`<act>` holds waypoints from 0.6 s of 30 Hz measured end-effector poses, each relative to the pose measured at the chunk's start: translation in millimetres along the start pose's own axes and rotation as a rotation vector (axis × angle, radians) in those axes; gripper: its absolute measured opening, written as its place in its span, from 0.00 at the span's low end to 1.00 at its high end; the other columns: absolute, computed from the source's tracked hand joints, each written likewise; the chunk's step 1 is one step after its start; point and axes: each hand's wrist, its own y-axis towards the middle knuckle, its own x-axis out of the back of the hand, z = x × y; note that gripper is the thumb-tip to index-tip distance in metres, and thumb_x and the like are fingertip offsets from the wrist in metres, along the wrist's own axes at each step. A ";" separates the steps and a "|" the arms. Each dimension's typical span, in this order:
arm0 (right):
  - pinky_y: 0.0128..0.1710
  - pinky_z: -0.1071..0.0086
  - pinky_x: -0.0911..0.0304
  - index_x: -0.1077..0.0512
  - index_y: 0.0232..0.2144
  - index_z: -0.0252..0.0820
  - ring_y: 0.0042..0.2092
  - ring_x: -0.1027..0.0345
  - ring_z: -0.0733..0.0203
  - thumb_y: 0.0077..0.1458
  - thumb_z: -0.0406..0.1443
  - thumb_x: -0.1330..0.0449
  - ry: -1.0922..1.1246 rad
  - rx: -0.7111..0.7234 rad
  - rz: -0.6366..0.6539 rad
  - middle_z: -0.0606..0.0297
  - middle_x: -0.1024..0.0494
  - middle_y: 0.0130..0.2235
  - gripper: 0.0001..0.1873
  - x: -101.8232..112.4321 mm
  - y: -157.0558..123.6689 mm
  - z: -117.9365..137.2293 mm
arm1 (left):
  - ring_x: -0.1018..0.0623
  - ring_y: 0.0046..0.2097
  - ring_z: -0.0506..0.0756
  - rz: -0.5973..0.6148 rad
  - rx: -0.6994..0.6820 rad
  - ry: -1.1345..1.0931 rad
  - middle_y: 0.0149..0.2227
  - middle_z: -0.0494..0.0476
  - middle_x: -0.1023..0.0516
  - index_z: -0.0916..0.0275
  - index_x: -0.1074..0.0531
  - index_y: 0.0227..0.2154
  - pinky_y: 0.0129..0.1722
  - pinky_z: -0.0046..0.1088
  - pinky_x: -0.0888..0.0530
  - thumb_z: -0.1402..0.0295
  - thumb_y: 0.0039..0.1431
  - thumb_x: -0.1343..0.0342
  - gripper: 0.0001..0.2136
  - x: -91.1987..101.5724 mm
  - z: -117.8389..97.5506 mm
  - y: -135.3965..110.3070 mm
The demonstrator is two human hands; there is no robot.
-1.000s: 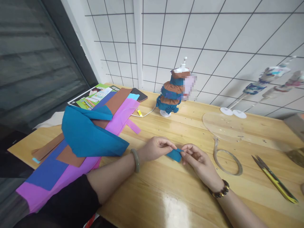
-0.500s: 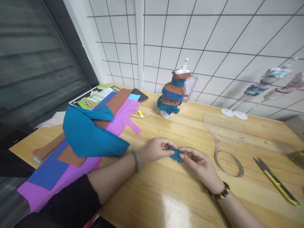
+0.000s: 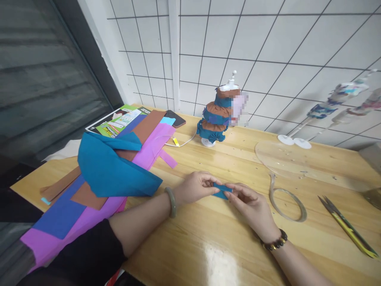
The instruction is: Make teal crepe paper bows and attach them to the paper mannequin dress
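Note:
Both hands meet over the wooden table [image 3: 208,246] near its middle. My left hand [image 3: 195,186] and my right hand [image 3: 247,202] pinch a small teal piece of paper [image 3: 221,191] between their fingertips, held just above the tabletop. The left wrist wears a green bangle, the right a dark bead bracelet. The piece looks folded flat and narrow.
Sheets of teal, brown, blue and magenta crepe paper [image 3: 110,171] lie at the left, with a booklet [image 3: 116,121] and a phone [image 3: 174,118] on a cable behind. A small dress form with teal and brown ruffles [image 3: 218,115] stands at the back. A clear curved strip [image 3: 287,198], snips [image 3: 347,226] and two more stands lie at the right.
The teal piece has been folded smaller between the fingertips; both hands have stayed in about the same place, drawing slightly closer together.

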 end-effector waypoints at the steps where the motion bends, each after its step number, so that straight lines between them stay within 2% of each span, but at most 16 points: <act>1: 0.27 0.69 0.37 0.25 0.34 0.42 0.27 0.37 0.64 0.46 0.40 0.38 -0.024 0.026 0.004 0.64 0.28 0.26 0.11 0.7 0.0 -1.2 | 0.26 0.35 0.51 -0.002 -0.004 0.007 0.35 0.59 0.24 0.67 0.26 0.38 0.36 0.26 0.29 0.70 0.47 0.41 0.13 -0.1 -0.9 0.0; 5: 0.29 0.69 0.37 0.25 0.35 0.42 0.28 0.35 0.63 0.49 0.39 0.40 -0.071 0.077 0.024 0.64 0.27 0.27 0.11 2.7 0.3 -5.1 | 0.25 0.36 0.52 -0.013 -0.016 0.027 0.35 0.59 0.24 0.67 0.25 0.36 0.36 0.26 0.29 0.70 0.47 0.41 0.12 -0.4 -6.0 -0.2; 11: 0.28 0.70 0.37 0.26 0.34 0.42 0.29 0.35 0.63 0.49 0.40 0.40 -0.088 0.051 0.032 0.62 0.25 0.30 0.10 3.5 0.2 -4.4 | 0.26 0.33 0.50 -0.017 -0.028 0.112 0.33 0.57 0.25 0.67 0.24 0.35 0.33 0.23 0.30 0.69 0.49 0.42 0.11 1.1 -13.3 -1.2; 18: 0.28 0.70 0.39 0.28 0.33 0.41 0.28 0.37 0.64 0.52 0.40 0.42 -0.071 0.032 0.076 0.64 0.28 0.28 0.09 4.0 -0.4 -0.4 | 0.28 0.33 0.49 0.008 -0.106 0.175 0.32 0.56 0.27 0.67 0.25 0.35 0.31 0.22 0.31 0.66 0.50 0.43 0.11 3.6 -12.6 -1.1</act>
